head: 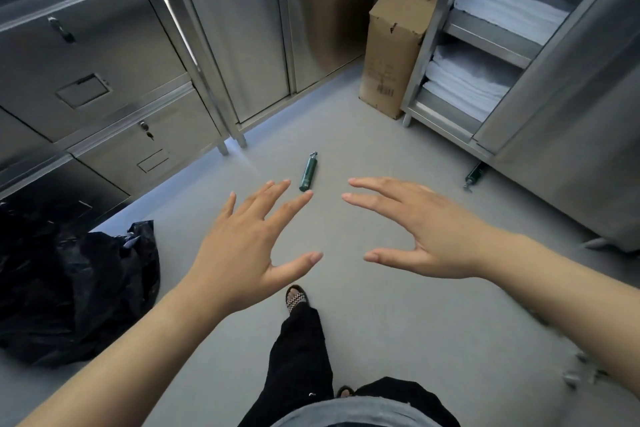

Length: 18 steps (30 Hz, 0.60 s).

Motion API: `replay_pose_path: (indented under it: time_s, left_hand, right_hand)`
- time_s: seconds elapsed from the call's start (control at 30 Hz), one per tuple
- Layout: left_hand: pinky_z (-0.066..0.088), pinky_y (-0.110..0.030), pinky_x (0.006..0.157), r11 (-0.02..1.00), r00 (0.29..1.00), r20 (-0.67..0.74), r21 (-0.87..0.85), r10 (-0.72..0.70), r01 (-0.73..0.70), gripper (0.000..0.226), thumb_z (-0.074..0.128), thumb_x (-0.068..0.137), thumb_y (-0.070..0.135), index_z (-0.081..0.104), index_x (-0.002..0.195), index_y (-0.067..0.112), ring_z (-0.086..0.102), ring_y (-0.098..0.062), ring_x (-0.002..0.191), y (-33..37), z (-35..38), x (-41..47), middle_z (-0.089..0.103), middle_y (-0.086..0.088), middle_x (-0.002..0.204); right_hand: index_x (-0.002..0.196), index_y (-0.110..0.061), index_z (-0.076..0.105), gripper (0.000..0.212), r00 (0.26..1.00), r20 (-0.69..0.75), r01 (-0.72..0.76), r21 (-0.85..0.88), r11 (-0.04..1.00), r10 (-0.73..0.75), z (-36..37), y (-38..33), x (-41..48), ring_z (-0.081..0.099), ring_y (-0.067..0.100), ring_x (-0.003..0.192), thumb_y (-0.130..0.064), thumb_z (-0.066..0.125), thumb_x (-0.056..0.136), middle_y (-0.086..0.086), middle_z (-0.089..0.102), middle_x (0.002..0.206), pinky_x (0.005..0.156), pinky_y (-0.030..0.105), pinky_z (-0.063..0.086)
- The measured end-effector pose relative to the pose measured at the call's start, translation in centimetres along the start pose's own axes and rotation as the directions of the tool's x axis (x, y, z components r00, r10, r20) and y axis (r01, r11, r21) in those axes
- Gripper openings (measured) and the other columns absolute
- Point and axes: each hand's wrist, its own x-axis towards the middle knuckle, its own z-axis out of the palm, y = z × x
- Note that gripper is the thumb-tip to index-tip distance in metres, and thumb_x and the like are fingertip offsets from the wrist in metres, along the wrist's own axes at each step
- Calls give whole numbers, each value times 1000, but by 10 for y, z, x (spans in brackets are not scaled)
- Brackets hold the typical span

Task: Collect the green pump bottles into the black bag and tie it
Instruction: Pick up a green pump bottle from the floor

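A green pump bottle [307, 173] lies flat on the grey floor, its silver pump pointing away from me. A second green pump bottle [473, 175] lies half under the steel shelf unit on the right. The black bag [74, 291] sits crumpled on the floor at the left. My left hand [251, 246] and my right hand [412, 229] are both stretched out in front of me with spread, straight fingers and hold nothing. The nearer bottle shows just beyond my left fingertips, between the two hands.
Steel drawer cabinets [104, 80] line the left, tall steel doors [263, 28] the back. A cardboard box [391, 52] stands in the far corner beside an open steel shelf unit [485, 55] stacked with white linens. My legs and sandalled foot [296, 300] are below.
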Motion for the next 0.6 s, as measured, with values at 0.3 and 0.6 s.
replay_pose_path:
  time_s: [0.3, 0.6]
  left_hand:
    - [12, -44, 116, 997, 999, 9, -54, 50, -50, 81, 16, 73, 80, 16, 146, 45, 19, -14, 144, -63, -26, 137, 20, 7, 157]
    - [24, -50, 114, 997, 997, 34, -32, 72, -71, 80, 18, 75, 78, 20, 146, 41, 28, -18, 141, -119, -48, 242, 26, 6, 155]
  right_hand:
    - [143, -43, 23, 66, 997, -5, -80, 23, 996, 81, -47, 56, 111, 22, 3, 137, -65, 42, 84, -17, 21, 153, 107, 16, 13]
    - [142, -47, 18, 67, 988, -14, -152, 53, 987, 153, -67, 118, 195, 17, 1, 137, -71, 37, 82, -17, 19, 154, 106, 18, 15]
